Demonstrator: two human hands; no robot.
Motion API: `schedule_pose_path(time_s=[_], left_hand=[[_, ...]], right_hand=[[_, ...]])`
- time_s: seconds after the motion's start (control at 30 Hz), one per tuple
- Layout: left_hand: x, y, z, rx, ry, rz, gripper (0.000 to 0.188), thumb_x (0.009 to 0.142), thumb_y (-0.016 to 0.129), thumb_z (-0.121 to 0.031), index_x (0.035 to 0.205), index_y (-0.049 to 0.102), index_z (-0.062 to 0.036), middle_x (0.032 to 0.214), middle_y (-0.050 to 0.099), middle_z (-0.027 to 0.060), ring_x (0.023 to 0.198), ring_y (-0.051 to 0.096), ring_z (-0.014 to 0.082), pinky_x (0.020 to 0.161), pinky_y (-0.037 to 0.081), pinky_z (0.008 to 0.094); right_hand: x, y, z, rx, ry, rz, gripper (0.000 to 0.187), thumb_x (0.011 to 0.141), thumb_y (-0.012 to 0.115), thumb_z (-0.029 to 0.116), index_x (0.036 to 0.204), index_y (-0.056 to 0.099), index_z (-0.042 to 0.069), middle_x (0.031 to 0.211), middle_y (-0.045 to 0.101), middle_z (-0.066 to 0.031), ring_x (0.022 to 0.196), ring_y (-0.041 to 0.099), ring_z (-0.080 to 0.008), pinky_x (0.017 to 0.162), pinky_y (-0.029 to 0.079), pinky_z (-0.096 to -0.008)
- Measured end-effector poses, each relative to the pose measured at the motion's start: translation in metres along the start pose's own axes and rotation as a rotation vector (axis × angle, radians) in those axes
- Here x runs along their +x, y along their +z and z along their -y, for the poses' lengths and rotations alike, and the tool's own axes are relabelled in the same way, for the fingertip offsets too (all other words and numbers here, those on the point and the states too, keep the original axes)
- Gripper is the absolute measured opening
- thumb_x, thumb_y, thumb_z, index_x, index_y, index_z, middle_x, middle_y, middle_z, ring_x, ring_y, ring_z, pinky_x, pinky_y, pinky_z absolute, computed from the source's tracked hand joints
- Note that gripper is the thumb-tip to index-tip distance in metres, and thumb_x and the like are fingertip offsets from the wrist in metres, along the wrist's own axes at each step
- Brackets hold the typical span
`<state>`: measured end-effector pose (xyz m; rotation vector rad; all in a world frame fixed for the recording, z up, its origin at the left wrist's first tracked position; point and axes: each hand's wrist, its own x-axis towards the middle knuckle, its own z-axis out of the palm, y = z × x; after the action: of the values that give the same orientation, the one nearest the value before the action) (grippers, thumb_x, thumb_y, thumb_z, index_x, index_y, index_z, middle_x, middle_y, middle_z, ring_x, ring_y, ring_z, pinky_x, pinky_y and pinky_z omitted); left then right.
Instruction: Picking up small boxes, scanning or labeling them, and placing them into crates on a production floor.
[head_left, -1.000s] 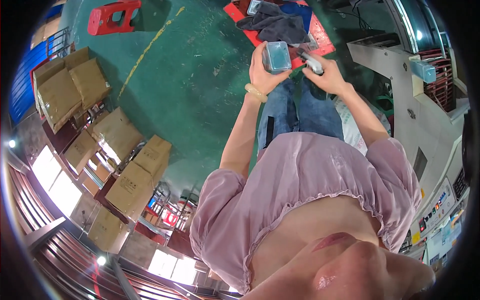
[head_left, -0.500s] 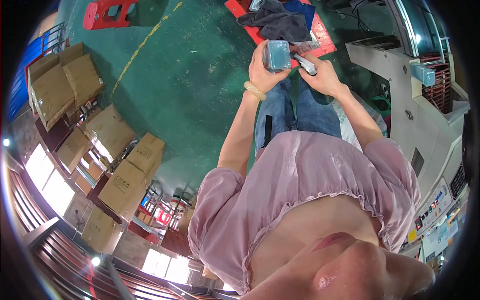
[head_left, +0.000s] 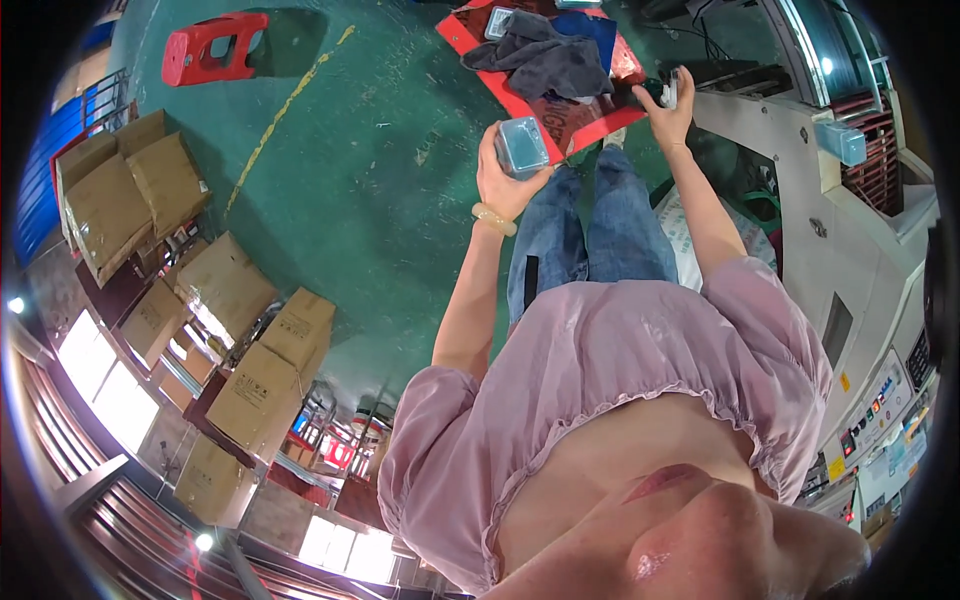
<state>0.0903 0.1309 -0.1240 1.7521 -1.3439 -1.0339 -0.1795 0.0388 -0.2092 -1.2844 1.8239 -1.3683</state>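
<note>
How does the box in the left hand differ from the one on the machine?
The held box is gripped in the left hand, while the machine box sits untouched on the machine. The held box appears larger in view; the machine box appears smaller. Both are blue and box-shaped.

**Both arms being held out, hands kept well apart!**

On the left, the forearm (head_left: 472,285) is being angled forward and slightly inward, and the left hand (head_left: 505,190) is being held cupped, its thumb (head_left: 538,182) being spread away from the fingers (head_left: 487,148). Across on the right, the other forearm (head_left: 708,200) is being slanted inward too, and the right hand (head_left: 672,118) is being held farther forward, fingers being pointed away from the body!
</note>
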Motion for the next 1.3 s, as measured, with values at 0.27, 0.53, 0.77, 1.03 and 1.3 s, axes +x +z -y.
schedule_pose_path(time_s=[0.27,0.53,0.77,1.03,1.3], left_hand=[[0.014,0.019,0.007,0.157,0.017,-0.027,0.093,0.054,0.086,-0.022,0.132,0.037,-0.0043,0.126,0.047,0.0158,0.114,0.051,0.0288,0.093,0.045,0.0365],[0.036,0.031,0.012,0.175,0.148,-0.053,0.086,0.052,0.084,-0.022,0.126,0.043,-0.0051,0.121,0.048,0.0164,0.112,0.049,0.0346,0.094,0.043,0.0413],[0.043,0.028,0.007,0.249,0.135,-0.015,0.086,0.049,0.082,-0.023,0.124,0.043,-0.0047,0.119,0.051,0.0155,0.112,0.046,0.0374,0.097,0.039,0.0462],[0.04,0.024,-0.008,0.137,0.108,-0.058,0.081,0.05,0.083,-0.021,0.12,0.046,-0.0049,0.115,0.053,0.0165,0.11,0.049,0.0355,0.092,0.044,0.0432],[0.045,0.022,-0.009,0.177,0.151,-0.03,0.083,0.046,0.085,-0.021,0.119,0.048,-0.0048,0.113,0.055,0.0147,0.106,0.053,0.0344,0.09,0.045,0.0412]], right_hand=[[-0.066,0.036,-0.033,0.211,1.024,0.306,0.033,0.082,0.07,0.037,0.089,0.061,0.006,0.072,0.055,0.0012,0.051,0.047,-0.0064,0.047,0.038,-0.022],[-0.047,0.092,-0.003,0.086,0.385,-0.054,0.024,0.078,0.072,0.017,0.095,0.064,0.002,0.082,0.064,-0.0053,0.076,0.06,-0.0164,0.071,0.048,-0.0297],[-0.05,0.054,0.104,0.012,0.004,0.694,0.017,0.079,0.064,0.013,0.092,0.063,0.003,0.088,0.064,-0.0133,0.083,0.062,-0.0286,0.074,0.048,-0.0338],[-0.047,0.053,0.105,0.069,0.188,0.698,0.018,0.077,0.07,0.014,0.09,0.067,0.002,0.088,0.066,-0.0104,0.078,0.064,-0.0217,0.069,0.05,-0.0302],[-0.026,0.061,0.099,0.117,0.189,0.685,0.016,0.077,0.07,0.014,0.087,0.068,0.003,0.081,0.069,-0.0075,0.071,0.063,-0.0124,0.065,0.049,-0.0275]])
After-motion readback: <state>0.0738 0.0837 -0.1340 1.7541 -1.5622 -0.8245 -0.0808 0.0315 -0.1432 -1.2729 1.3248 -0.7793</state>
